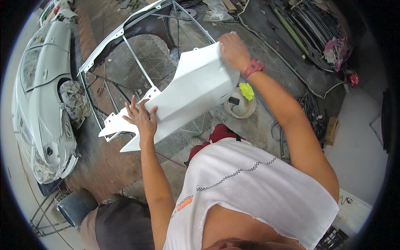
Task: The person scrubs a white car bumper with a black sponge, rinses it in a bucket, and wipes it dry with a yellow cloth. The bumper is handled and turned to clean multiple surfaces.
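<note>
Standing along the left side, a white car [45,100] was the largest thing, well apart from the work. Nearer came a metal stand [139,61], with a dark-faced panel [158,33] at its far side and the white body panel [196,87] across its near side, under both hands. The step in hand seemed to be steadying or going over that white panel (the blur allowed either reading); the next move called, I judged, for firm support at the left and even pressure at the right. Past its near right corner stood a bucket [252,111], holding a dark block [234,101] I could not identify. The left hand [141,118] lay with spread fingers on the panel's narrow end, grasping nothing visible. The right hand [234,52] was blurred at the upper right corner, so whether it gripped the edge I could not tell. A yellow-green cloth [246,91] partly covered the bucket's rim. Where the white panel met the stand was mostly hidden beneath it.
</note>
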Available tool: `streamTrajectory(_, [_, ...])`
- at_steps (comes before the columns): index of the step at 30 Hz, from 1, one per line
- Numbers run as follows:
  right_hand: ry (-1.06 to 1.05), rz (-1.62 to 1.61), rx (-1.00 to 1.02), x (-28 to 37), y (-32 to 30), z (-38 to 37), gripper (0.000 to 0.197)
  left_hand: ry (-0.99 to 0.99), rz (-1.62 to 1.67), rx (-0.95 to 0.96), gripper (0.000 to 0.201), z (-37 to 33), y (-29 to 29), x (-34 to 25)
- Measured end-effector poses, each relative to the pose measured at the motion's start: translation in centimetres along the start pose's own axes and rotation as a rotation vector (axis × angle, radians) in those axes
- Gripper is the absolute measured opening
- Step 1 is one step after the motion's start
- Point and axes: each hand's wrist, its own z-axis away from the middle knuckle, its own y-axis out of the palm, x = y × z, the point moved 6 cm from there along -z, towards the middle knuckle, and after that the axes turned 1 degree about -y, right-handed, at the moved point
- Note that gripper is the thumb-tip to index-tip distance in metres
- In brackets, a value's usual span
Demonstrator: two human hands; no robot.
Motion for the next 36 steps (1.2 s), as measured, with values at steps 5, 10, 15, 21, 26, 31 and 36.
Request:
streamTrajectory(5, [0.038, -0.333, -0.027, 13.6, 0.4, -3.2, 0.028, -0.022, -0.037, 0.014, 0.042, 0.0, -0.1, -0.2])
streamTrajectory(10, [0.025, -0.484, 0.221, 12.2, -3.2, -5.6, 0.038, -0.057, 0.002, 0.027, 0.046, 0.1, -0.1, -0.2])
streamTrajectory(15, [-0.284, -0.476, 0.078, 12.7, -0.3, -1.6, 0.042, -0.031, 0.031, -0.029, 0.046, 0.4, 0.0, -0.2])
streamTrajectory(21, [-0.347, -0.238, 0.543, 25.3, -0.3, -0.8, 0.038, -0.045, 0.051, -0.026, 0.062, 0.2, 0.3, -0.1])
streamTrajectory(26, [-0.39, -0.625, 0.383, 31.1, -4.3, -2.8, 0.036, -0.059, 0.129, -0.081, 0.097, 0.4, 0.1, 0.0])
streamTrajectory(31, [-0.318, -0.531, 0.32, 30.6, -1.7, -2.5, 0.026, -0.166, 0.125, -0.152, 0.112, 1.3, 0.6, 1.2])
streamTrajectory(36, [-0.434, -0.723, 0.24, 35.9, -0.4, -2.2, 0.032, -0.098, -0.03, -0.1, 0.096, 1.4, 2.0, 1.8])
